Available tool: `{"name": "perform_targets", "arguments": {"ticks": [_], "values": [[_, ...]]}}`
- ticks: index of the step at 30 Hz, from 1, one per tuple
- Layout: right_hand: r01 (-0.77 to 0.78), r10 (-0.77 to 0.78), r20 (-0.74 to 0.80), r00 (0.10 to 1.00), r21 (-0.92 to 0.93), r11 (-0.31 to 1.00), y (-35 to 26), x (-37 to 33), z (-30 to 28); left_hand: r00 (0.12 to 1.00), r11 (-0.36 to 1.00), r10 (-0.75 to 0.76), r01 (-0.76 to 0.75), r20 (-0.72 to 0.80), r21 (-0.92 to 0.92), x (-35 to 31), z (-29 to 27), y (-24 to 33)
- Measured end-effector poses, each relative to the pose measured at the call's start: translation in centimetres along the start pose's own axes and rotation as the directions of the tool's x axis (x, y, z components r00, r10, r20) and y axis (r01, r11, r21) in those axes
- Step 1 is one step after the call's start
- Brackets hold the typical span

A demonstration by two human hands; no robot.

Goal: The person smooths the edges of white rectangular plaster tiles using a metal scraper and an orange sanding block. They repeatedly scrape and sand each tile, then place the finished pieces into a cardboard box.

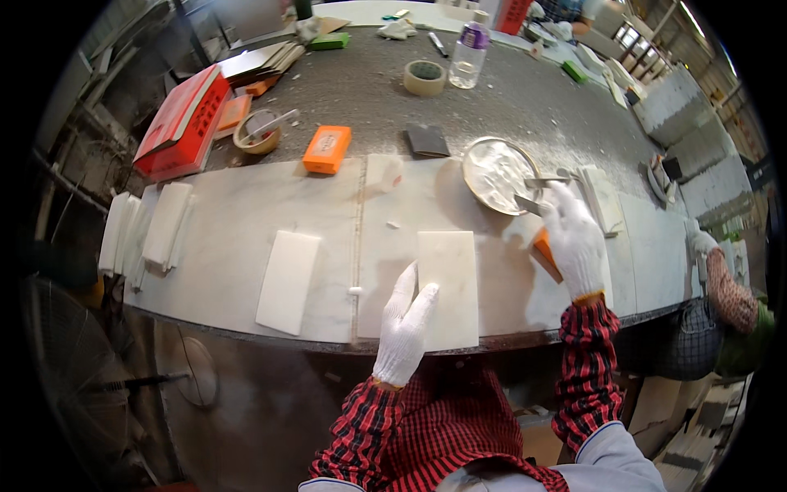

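My left hand point(405, 326), in a white knit glove, has its fingers apart at the left edge of a rectangular white stone tile point(452, 287). The tile lies flat near the table's front edge. Over to the right, my gloved right hand point(571, 242) is closed at the rim of a round bowl point(497, 174) of white paste. Two flat metal blades stick out of its grip toward the paste, those of putty knives point(529, 205); their handles are hidden. Beside that hand an orange object point(545, 250) shows in part. Another white tile point(288, 283) lies to the left.
White tiles stand stacked at the far left point(167, 225) and right point(602, 199). Farther back are an orange box point(327, 149), a dark pad point(427, 140), a tape roll point(425, 78), a bottle point(470, 53) and a red carton point(184, 123). Another person's arm point(728, 283) shows at right.
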State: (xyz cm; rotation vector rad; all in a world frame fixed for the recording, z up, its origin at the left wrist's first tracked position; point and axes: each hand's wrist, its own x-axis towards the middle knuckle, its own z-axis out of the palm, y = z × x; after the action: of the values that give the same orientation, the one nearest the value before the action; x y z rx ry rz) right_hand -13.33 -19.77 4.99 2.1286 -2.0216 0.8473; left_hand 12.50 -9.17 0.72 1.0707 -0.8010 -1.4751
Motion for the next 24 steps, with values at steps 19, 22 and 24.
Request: {"name": "perform_targets", "arguments": {"ticks": [19,22,24], "values": [[-0.326,-0.104,0.544,0.833,0.633,0.702,-12.7,5.5,14.7,0.99,0.999,0.001,-0.007,-0.143,-0.045,-3.0,-4.5,0.2],[-0.375,-0.064,0.58,0.812,0.603,0.704,-12.9,4.5,13.1,0.986,0.997,-0.012,0.0,-0.165,-0.071,-3.3,-4.0,0.1],[-0.407,-0.047,0.576,0.816,0.631,0.661,-12.6,3.1,10.7,0.985,0.998,-0.017,0.006,-0.169,-0.066,-3.3,-3.6,0.0]]}}
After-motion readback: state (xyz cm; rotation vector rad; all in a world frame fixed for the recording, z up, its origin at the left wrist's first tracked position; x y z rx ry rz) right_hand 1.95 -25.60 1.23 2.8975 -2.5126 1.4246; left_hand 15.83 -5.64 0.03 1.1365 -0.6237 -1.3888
